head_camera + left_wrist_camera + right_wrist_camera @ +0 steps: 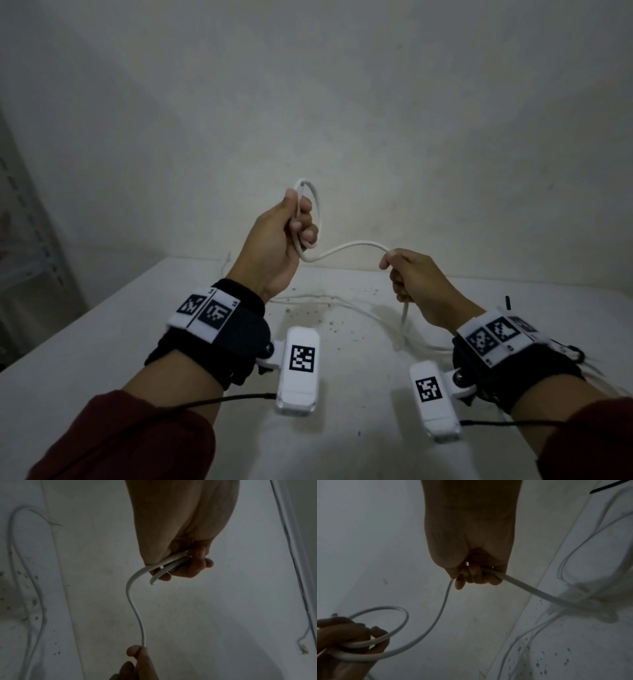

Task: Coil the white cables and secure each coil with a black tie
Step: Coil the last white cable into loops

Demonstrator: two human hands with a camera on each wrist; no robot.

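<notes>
White speckled table (pixel 102 342) against bare wall (pixel 342 102); both hands (pixel 274 246) clutching white cable (pixel 352 245).

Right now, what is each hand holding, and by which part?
Both hold one white cable: the left hand grips its small coiled loop, the right hand grips the loose run further along.

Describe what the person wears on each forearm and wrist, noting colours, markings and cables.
Dark red sleeves cover both forearms. Each wrist has a black strap with white bands bearing black square-code markers, plus a white camera box showing a similar marker, trailing a thin black cable.
</notes>
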